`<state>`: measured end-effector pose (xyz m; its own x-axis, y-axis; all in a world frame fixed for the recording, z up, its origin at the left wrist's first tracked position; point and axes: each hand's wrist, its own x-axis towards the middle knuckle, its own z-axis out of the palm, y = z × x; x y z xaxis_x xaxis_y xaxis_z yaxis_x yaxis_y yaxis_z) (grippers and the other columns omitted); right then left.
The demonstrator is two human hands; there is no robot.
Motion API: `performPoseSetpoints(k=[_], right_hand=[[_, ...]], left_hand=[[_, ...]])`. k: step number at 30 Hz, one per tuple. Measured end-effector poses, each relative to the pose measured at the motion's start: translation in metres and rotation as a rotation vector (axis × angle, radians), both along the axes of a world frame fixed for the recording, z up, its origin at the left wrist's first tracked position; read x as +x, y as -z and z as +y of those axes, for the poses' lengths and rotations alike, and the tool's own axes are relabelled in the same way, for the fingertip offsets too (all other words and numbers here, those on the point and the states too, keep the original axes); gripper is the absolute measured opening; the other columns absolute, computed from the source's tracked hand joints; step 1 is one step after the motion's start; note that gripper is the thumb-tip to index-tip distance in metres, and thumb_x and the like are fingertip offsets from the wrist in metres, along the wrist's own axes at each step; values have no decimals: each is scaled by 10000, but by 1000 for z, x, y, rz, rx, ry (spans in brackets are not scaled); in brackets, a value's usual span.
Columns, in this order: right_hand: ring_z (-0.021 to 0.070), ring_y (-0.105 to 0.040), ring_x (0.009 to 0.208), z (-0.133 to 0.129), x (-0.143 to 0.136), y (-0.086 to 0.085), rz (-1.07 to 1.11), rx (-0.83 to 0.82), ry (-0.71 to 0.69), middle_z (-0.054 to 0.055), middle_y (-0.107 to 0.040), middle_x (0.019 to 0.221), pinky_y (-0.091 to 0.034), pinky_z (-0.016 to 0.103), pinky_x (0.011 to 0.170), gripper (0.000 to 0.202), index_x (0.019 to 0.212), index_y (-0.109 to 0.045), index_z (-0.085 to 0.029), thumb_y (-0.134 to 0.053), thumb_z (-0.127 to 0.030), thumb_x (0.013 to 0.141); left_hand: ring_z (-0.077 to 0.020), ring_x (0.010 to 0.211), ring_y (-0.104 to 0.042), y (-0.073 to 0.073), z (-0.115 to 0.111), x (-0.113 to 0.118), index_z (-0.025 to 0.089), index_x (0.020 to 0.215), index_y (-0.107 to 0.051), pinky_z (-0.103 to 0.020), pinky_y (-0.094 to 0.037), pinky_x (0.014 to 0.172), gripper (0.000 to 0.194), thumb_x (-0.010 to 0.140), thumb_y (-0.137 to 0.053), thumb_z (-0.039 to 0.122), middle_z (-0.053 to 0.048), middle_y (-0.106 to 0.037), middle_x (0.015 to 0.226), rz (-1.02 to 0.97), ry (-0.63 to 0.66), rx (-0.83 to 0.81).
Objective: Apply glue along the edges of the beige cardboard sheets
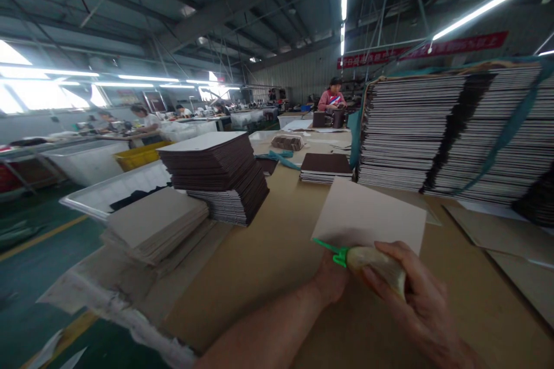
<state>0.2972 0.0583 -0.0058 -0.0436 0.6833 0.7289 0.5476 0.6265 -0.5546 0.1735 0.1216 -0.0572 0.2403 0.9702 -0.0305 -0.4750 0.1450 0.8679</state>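
My right hand (415,294) is closed around a soft, yellowish squeeze bottle (372,262) with a bright green nozzle tip. The nozzle points left, across the near edge of a flat pale board (367,213). At that same edge is my left hand (332,279), which appears to grip the board from below; its fingers are hidden by the board and the bottle. Just beyond the board, a short stack of dark brown covers (326,164) lies on the brown tabletop (259,265).
Tall strapped stacks of boards (402,132) stand at the right. On the left are a stack of dark-edged panels (208,161), a pile of grey boards (158,219) and a white bin (82,202). Across the table, a person (333,95) sits near brown boxes; others work farther back.
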Motion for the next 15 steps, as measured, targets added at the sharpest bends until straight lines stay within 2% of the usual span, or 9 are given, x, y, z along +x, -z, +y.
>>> performPoseSetpoints(k=[3,7,9,12,15], right_hand=[[172,-567,761,0,1,0,-41,86,87,51,-549,996,-461,254,625,265,1137,-491,-209,-583,-331,920],[111,-523,546,-2,0,-2,-92,57,32,26,-553,936,-429,231,472,245,1138,-501,-212,-574,-311,925],[136,-572,617,-2,0,-4,-108,81,6,32,-557,929,-461,236,512,232,1134,-508,-209,-558,-309,931],[178,-605,749,-2,0,-6,-130,149,87,62,-561,976,-472,245,548,255,1143,-495,-202,-569,-320,929],[136,-568,600,-3,0,-6,-167,110,95,55,-565,987,-410,238,436,254,1142,-493,-207,-565,-334,934]], left_hand=[[-195,737,-552,-3,-1,0,160,700,-654,-375,-437,780,290,545,-804,354,-44,-648,753,36,4,25],[-210,765,-567,-7,-3,0,168,715,-666,-383,-432,818,320,519,-820,368,-42,-640,742,-26,50,-9],[-212,761,-570,-8,-3,0,170,717,-666,-391,-434,825,353,489,-834,380,-44,-644,748,-48,63,-19],[-227,800,-572,-10,-2,1,191,747,-670,-399,-434,826,342,514,-826,386,-46,-659,783,5,48,14],[-244,856,-579,-9,-1,0,203,816,-678,-397,-433,838,368,544,-809,413,-52,-663,818,15,68,34]])
